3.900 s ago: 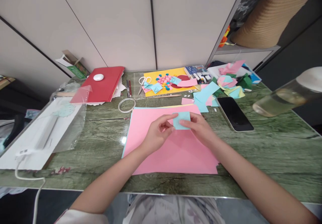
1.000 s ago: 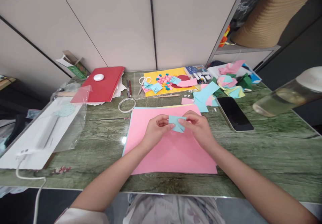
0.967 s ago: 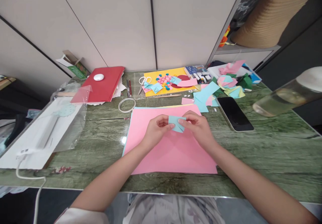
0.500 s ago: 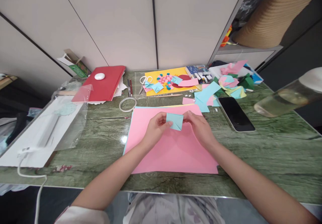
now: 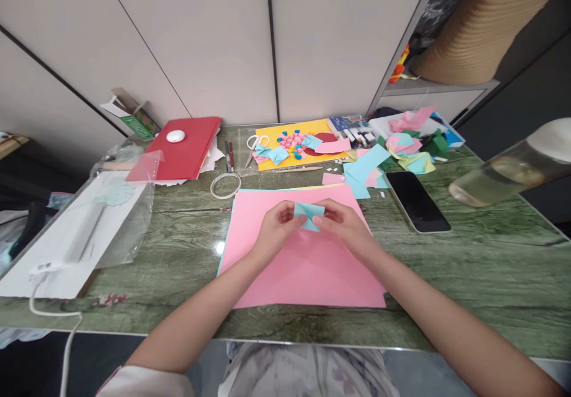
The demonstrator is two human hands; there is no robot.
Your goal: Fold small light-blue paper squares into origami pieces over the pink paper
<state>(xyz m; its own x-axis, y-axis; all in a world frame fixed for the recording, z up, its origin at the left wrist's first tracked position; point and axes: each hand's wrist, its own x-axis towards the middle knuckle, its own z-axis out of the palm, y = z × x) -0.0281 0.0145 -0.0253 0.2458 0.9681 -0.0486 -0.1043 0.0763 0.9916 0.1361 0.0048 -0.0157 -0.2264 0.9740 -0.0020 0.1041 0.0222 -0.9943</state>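
Between my hands is a small light-blue piece of folded paper (image 5: 308, 211), with crease lines across its face. My left hand (image 5: 281, 223) pinches its left side, the thumb lying on the front. On the right side, my right hand (image 5: 341, 221) grips it too, its thumb pressed near the lower right corner. Both hands hover over a stack of coloured paper sheets (image 5: 303, 272), pink on top. The fingers behind the folded paper are partly hidden.
Beyond the stack lie a tape roll (image 5: 225, 186), white-handled scissors (image 5: 257, 142), and a yellow sheet (image 5: 267, 132) bearing small paper pieces. Blue paper strips (image 5: 366, 165), a phone (image 5: 417, 202) and a bottle (image 5: 508, 165) are to the right. A red folder (image 5: 187, 141) sits back left.
My right thumb has come round onto the front of the folded paper, near its lower right. The right hand has closed in slightly; my left hand keeps its grip.
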